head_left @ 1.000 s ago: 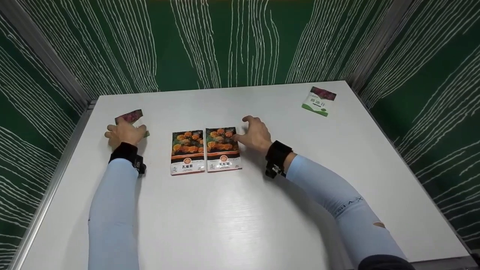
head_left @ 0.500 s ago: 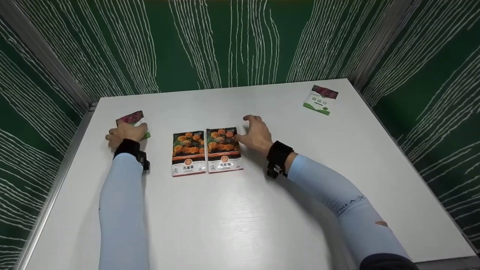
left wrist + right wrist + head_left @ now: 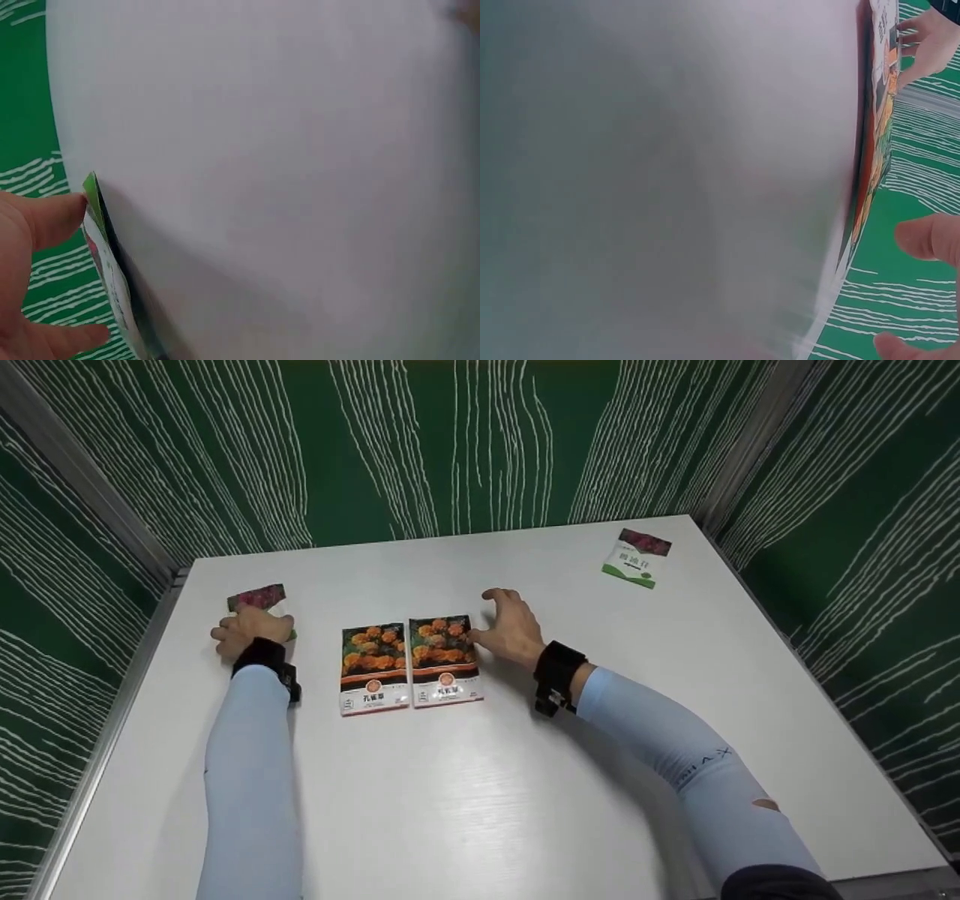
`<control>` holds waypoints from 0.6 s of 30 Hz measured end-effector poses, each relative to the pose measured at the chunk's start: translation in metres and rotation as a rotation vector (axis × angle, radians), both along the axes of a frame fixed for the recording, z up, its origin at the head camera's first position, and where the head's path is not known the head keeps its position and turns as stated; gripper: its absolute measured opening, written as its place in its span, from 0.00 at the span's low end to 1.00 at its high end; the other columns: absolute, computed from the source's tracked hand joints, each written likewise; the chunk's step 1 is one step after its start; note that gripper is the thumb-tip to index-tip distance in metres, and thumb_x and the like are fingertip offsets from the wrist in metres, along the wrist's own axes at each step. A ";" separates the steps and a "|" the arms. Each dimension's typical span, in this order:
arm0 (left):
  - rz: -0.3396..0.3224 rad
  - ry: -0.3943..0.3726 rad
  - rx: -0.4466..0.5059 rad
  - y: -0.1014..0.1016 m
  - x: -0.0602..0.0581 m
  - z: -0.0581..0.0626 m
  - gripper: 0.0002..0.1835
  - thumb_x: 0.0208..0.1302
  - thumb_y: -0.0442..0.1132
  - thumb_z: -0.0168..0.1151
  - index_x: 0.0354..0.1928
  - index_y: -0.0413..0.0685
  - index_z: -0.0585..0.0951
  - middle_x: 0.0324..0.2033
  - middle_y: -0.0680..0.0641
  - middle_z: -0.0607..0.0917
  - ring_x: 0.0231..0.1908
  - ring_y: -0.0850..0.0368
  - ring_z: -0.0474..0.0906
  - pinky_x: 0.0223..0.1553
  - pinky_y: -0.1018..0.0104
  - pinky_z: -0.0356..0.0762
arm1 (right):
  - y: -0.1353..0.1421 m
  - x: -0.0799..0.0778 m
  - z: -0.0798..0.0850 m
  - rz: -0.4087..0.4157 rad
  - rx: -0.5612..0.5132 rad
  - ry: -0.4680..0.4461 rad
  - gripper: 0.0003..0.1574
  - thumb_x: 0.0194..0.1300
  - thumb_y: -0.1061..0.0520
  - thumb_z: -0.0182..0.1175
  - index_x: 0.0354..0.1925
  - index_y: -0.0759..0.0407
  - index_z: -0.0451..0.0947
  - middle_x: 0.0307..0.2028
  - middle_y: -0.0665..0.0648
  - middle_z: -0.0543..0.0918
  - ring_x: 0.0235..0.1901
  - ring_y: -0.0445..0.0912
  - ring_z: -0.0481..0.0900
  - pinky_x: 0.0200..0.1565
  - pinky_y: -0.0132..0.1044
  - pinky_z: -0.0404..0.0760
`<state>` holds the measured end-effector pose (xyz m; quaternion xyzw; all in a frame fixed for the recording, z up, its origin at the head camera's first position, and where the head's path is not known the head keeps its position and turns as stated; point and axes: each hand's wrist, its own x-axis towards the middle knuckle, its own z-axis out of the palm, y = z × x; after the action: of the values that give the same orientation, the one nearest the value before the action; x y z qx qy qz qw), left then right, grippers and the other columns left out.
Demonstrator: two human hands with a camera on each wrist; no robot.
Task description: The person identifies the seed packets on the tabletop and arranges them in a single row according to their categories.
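My left hand (image 3: 251, 631) lies over a seed packet (image 3: 262, 596) with a dark pink flower picture, covering much of it. In the left wrist view, the thumb meets the packet's green end (image 3: 93, 196), while another finger is spread apart from it. Two orange marigold seed packets (image 3: 375, 669) lie side by side in the middle of the white table. My right hand (image 3: 514, 630) is beside the right marigold packet (image 3: 445, 660), thumb tip at its right edge, fingers spread and relaxed. Its fingertips (image 3: 915, 236) show apart from the packet in the right wrist view.
Another pink-flower seed packet (image 3: 637, 559), white with a green base, lies at the table's far right corner. Green walls with white wavy lines stand behind and beside the white table (image 3: 465, 780). Grey metal posts (image 3: 757, 442) mark the corners.
My left hand and forearm have shifted slightly, with the pink-flower packet turning a little beneath the hand. The right hand stays by the marigold packet. The head view tilts slightly.
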<state>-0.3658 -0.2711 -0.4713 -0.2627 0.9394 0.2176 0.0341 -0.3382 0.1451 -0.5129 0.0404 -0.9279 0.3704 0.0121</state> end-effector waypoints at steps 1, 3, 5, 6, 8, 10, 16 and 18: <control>0.000 -0.001 0.000 -0.002 0.000 -0.001 0.43 0.78 0.58 0.55 0.80 0.29 0.66 0.73 0.21 0.72 0.75 0.27 0.66 0.73 0.37 0.73 | 0.000 0.001 0.000 0.001 0.005 0.002 0.50 0.66 0.45 0.77 0.79 0.58 0.73 0.81 0.69 0.71 0.78 0.66 0.74 0.78 0.61 0.75; 0.007 -0.002 0.020 -0.006 -0.002 -0.001 0.47 0.77 0.59 0.58 0.83 0.30 0.63 0.75 0.21 0.70 0.76 0.27 0.64 0.73 0.36 0.73 | -0.003 0.009 0.011 0.010 0.001 -0.015 0.50 0.67 0.47 0.76 0.80 0.59 0.71 0.82 0.69 0.70 0.80 0.66 0.72 0.81 0.61 0.73; 0.028 0.002 0.058 -0.013 -0.005 -0.004 0.52 0.74 0.59 0.63 0.86 0.31 0.58 0.77 0.20 0.68 0.78 0.26 0.63 0.74 0.34 0.74 | -0.004 0.010 0.013 0.013 0.015 -0.017 0.50 0.68 0.47 0.76 0.81 0.59 0.71 0.82 0.69 0.70 0.80 0.65 0.72 0.81 0.60 0.73; 0.038 0.005 0.077 -0.017 -0.007 -0.005 0.55 0.74 0.59 0.65 0.87 0.32 0.55 0.78 0.20 0.66 0.79 0.25 0.63 0.75 0.33 0.74 | -0.004 0.010 0.013 0.015 0.016 -0.015 0.49 0.68 0.47 0.76 0.80 0.59 0.71 0.82 0.69 0.70 0.80 0.65 0.73 0.80 0.60 0.74; 0.060 0.011 0.109 -0.025 -0.012 -0.008 0.57 0.72 0.58 0.69 0.88 0.31 0.52 0.79 0.20 0.64 0.80 0.24 0.63 0.77 0.32 0.75 | -0.003 0.007 0.012 0.018 0.011 -0.015 0.49 0.67 0.47 0.75 0.80 0.59 0.71 0.81 0.70 0.71 0.78 0.66 0.74 0.79 0.60 0.75; 0.078 0.028 0.138 -0.032 -0.017 -0.012 0.58 0.70 0.55 0.72 0.87 0.29 0.53 0.80 0.21 0.64 0.79 0.25 0.67 0.77 0.35 0.76 | 0.001 -0.002 0.000 0.018 0.017 0.016 0.49 0.66 0.45 0.75 0.79 0.58 0.72 0.79 0.70 0.74 0.74 0.64 0.77 0.74 0.59 0.78; 0.097 0.117 0.200 -0.045 -0.024 -0.019 0.55 0.67 0.45 0.76 0.85 0.25 0.57 0.78 0.23 0.72 0.78 0.28 0.74 0.79 0.42 0.76 | 0.012 -0.021 -0.027 0.016 0.028 0.030 0.50 0.65 0.40 0.77 0.79 0.53 0.72 0.73 0.67 0.79 0.66 0.60 0.81 0.67 0.56 0.81; 0.104 0.127 0.224 -0.046 -0.023 -0.019 0.54 0.68 0.45 0.74 0.85 0.26 0.56 0.78 0.24 0.73 0.78 0.30 0.74 0.80 0.42 0.76 | 0.010 -0.017 -0.022 0.025 0.030 0.018 0.50 0.66 0.39 0.77 0.78 0.54 0.73 0.72 0.66 0.80 0.66 0.60 0.82 0.68 0.56 0.81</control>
<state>-0.3887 -0.3171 -0.4904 -0.2915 0.8946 0.3386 -0.0075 -0.3550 0.1554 -0.5347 0.0557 -0.9327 0.3560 0.0152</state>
